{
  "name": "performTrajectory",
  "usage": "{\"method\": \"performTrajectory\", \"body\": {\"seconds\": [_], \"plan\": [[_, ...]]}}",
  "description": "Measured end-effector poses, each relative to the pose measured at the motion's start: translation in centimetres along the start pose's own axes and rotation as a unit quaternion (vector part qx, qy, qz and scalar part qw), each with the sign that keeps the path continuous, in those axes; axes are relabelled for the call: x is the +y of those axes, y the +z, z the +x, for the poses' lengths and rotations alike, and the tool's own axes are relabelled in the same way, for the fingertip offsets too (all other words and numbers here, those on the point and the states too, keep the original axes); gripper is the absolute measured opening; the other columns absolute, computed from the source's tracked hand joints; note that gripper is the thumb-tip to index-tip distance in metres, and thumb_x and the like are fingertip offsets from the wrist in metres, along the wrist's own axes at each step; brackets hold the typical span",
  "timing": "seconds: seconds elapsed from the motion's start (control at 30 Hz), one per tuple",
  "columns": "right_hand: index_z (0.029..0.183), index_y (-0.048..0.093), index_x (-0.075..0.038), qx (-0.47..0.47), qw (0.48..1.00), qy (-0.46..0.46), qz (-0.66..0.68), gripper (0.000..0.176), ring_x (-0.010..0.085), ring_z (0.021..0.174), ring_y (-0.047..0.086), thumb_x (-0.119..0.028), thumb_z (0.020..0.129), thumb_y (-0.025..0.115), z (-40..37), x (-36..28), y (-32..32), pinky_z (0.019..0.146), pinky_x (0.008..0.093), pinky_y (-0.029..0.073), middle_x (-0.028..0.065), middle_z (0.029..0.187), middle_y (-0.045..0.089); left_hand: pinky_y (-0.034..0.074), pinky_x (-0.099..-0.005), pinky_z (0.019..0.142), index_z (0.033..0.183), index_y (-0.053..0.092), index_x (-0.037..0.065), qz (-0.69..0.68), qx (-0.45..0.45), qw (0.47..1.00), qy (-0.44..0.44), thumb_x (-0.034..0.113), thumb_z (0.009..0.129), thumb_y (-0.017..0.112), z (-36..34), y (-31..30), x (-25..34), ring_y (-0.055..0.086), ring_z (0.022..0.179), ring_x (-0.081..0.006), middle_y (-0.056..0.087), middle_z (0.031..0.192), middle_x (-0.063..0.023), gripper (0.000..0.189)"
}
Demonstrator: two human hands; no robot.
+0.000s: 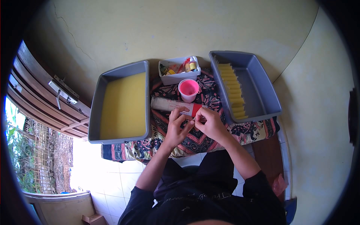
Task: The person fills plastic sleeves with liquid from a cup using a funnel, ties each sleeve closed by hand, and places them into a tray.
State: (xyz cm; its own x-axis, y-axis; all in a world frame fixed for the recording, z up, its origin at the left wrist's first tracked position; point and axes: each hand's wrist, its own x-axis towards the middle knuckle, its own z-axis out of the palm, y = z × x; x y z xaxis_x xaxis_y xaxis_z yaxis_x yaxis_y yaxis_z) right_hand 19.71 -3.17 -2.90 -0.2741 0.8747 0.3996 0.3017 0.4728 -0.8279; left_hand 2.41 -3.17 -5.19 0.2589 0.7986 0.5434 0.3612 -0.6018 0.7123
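My left hand [176, 127] and my right hand [210, 123] meet over the front middle of the table. Thumbs and fingertips are pinched together at one spot, and what lies between them is too small to make out. Just beyond the fingers is a long pack in clear plastic [167, 104], with a red part at its right end. Behind that pack stands a white cup with a pink funnel-like top [189, 88].
A grey tub [147, 101] at left holds yellow liquid. The grey tub at right [262, 82] has a row of yellow filled packets [231, 90] along its left side. A white box [178, 79] with small bottles stands at the back. Patterned cloth [187, 144] covers the table.
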Motion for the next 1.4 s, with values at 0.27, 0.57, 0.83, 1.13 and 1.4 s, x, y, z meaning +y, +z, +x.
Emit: {"method": "performTrajectory", "body": {"seconds": [0.27,0.57,0.83,1.13,1.4], "plan": [[0.092,0.058,0.001,0.136,0.977,-0.106,-0.128,0.013,0.0254,0.073,0.063,0.005,0.08,0.061,-0.6,0.4,2.6,0.065,0.0322,0.05,0.0135,0.081,0.06,0.043,-0.0362,0.087,0.09,0.062,0.001,0.001,0.042,0.999,-0.001,0.008,0.08,0.067,-0.5,0.8,-0.6,0.053,0.101,-0.0294,0.057,0.106,-0.013,0.013],[0.097,0.066,0.002,0.057,0.992,0.069,0.084,0.016,0.0177,0.073,0.065,0.003,0.084,0.057,-1.5,1.7,2.3,0.064,0.0285,0.05,0.013,0.087,0.067,0.043,-0.0377,0.08,0.087,0.062,0.002,-0.027,0.09,0.996,0.0,0.005,0.076,0.069,-0.9,1.3,-0.8,0.055,0.09,-0.0274,0.058,0.095,-0.0108,0.013],[0.095,0.066,0.003,0.023,0.997,0.042,0.053,0.01,0.0067,0.072,0.061,-0.001,0.088,0.061,-1.4,1.2,2.0,0.064,0.0211,0.049,0.0057,0.087,0.067,0.045,-0.0347,0.078,0.084,0.06,0.0,-0.003,0.103,0.995,0.012,-0.002,0.071,0.067,-1.2,1.1,-0.8,0.057,0.085,-0.0265,0.061,0.088,-0.0108,0.015],[0.087,0.061,0.003,0.001,0.977,0.14,0.159,0.008,0.0076,0.067,0.059,-0.005,0.089,0.061,-1.2,1.7,2.6,0.06,0.0243,0.048,0.0052,0.074,0.064,0.047,-0.0353,0.075,0.086,0.066,0.002,0.025,0.075,0.99,0.115,-0.005,0.067,0.067,-0.9,0.0,-0.7,0.062,0.083,-0.0252,0.066,0.087,-0.0088,0.019],[0.086,0.054,-0.001,-0.02,0.926,0.202,0.319,0.01,0.0062,0.056,0.046,-0.005,0.095,0.05,-1.5,1.7,2.9,0.052,0.0218,0.039,-0.0004,0.069,0.05,0.043,-0.0359,0.078,0.085,0.066,0.005,0.045,0.074,0.988,0.125,-0.001,0.067,0.069,-1.1,-0.3,-1.4,0.059,0.086,-0.0243,0.063,0.085,-0.0059,0.02]]}}
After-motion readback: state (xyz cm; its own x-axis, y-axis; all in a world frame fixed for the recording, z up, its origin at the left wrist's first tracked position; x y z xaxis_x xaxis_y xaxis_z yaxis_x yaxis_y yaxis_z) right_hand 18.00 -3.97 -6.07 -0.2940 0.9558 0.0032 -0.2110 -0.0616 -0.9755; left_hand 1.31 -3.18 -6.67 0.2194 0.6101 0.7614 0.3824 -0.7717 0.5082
